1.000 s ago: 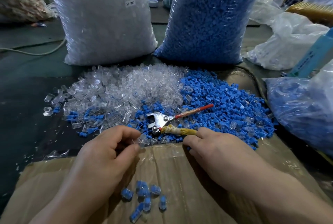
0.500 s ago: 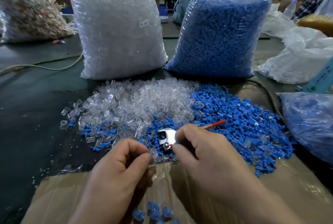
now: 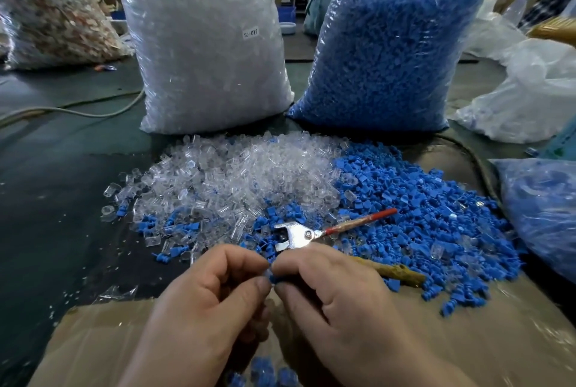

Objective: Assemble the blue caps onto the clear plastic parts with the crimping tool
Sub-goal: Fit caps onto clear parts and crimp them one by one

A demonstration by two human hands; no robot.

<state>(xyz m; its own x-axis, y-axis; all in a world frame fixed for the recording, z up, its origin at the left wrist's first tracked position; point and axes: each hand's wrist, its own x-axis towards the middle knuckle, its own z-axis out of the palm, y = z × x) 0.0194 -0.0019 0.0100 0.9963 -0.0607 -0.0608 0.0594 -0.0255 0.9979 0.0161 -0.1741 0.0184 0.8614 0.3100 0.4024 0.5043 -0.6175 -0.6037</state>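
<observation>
over the near edge of the cardboard sheet point(image 3: 514, 340) the two hands meet fingertip to fingertip. the left hand point(image 3: 212, 302) has thumb and forefinger curled in, pinching what looks like a clear part point(image 3: 268, 272), mostly hidden by the fingertips. the right hand point(image 3: 336, 299) pinches a blue cap point(image 3: 274, 279) between thumb and forefinger, and the cap touches the clear part. the crimping tool point(image 3: 296, 235) lies just beyond the right knuckles. its metal head is on the loose pieces, its red handle points toward the right edge, and its yellow-wrapped handle comes out from behind the right hand; whether that hand also grips it cannot be told.

toward the middle of the table point(image 3: 46, 199) a heap of clear parts point(image 3: 237, 177) lies on the left, touching a heap of blue caps point(image 3: 420, 209) on the right, the two mixed where they meet. behind them, toward the far edge, a bag of clear parts point(image 3: 202, 43) stands upright beside a bag of blue caps point(image 3: 389, 53). at the sheet's near edge, between the wrists, lie a few capped pieces point(image 3: 265, 374).
</observation>
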